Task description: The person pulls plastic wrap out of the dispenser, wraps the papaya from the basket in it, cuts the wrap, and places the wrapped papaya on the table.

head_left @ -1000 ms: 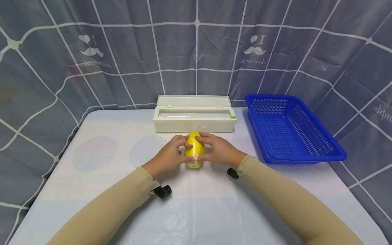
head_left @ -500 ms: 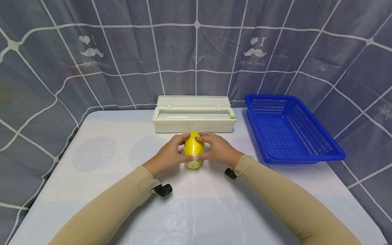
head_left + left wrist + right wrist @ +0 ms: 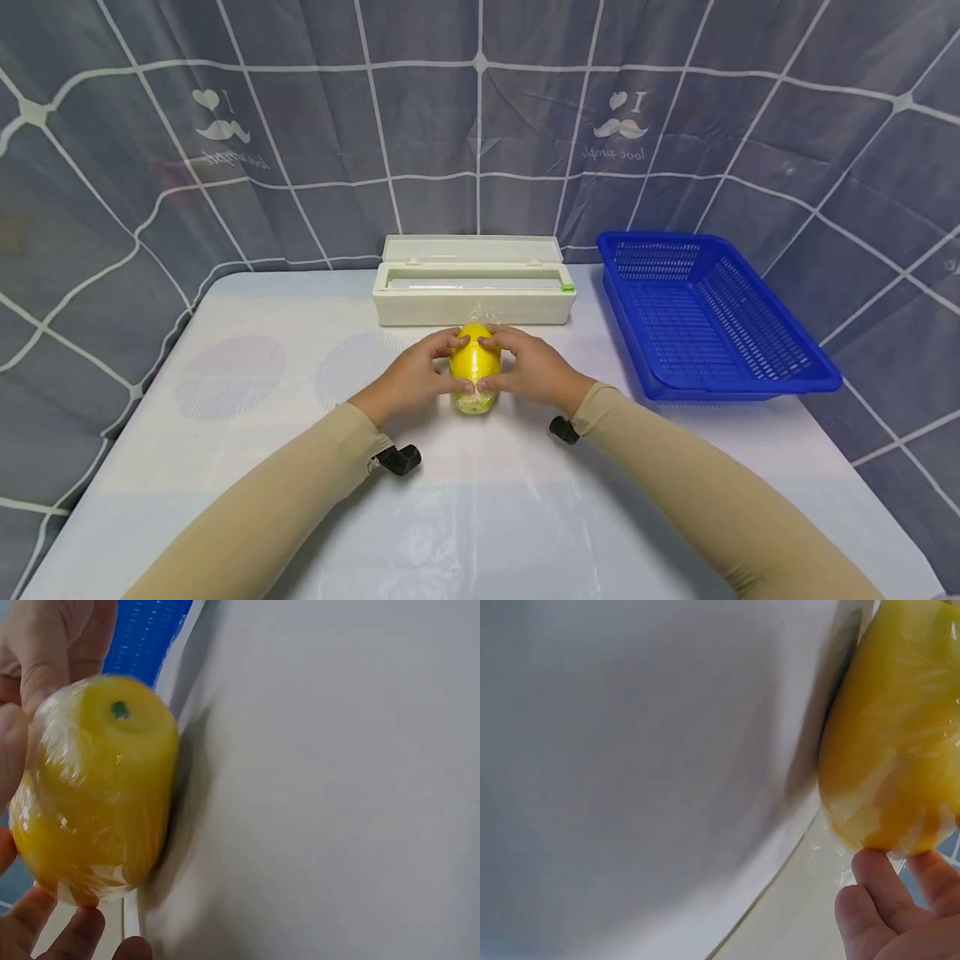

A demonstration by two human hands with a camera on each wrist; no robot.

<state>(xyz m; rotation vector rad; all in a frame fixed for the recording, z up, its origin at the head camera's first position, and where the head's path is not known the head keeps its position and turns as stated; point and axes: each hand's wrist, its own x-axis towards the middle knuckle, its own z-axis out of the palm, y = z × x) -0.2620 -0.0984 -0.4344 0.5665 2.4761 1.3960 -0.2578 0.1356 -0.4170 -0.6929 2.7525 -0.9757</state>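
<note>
An oblong yellow fruit (image 3: 476, 360) wrapped in shiny clear plastic film sits between my two hands in the head view. Its near end is paler, and the left wrist view shows a small dark green stem spot there. My left hand (image 3: 412, 377) holds it from the left, thumb at the near end and fingers at the far end. From the other side my right hand (image 3: 542, 371) grips it the same way, the two thumbs almost meeting. Loose film bunches up at the fruit's far end. In the right wrist view, fingertips (image 3: 873, 864) press against the wrapped fruit (image 3: 892, 742).
Just behind the fruit stands a long cream cling film dispenser (image 3: 474, 310), its lid raised, with a roll inside and a green slider at its right end. A blue plastic basket (image 3: 652, 385) lies at the back right. A grey checked curtain (image 3: 420, 125) encloses the table (image 3: 262, 475).
Both hands keep their hold on the wrapped fruit, which stays in nearly the same spot. The left fingers at the far end have shifted slightly.
</note>
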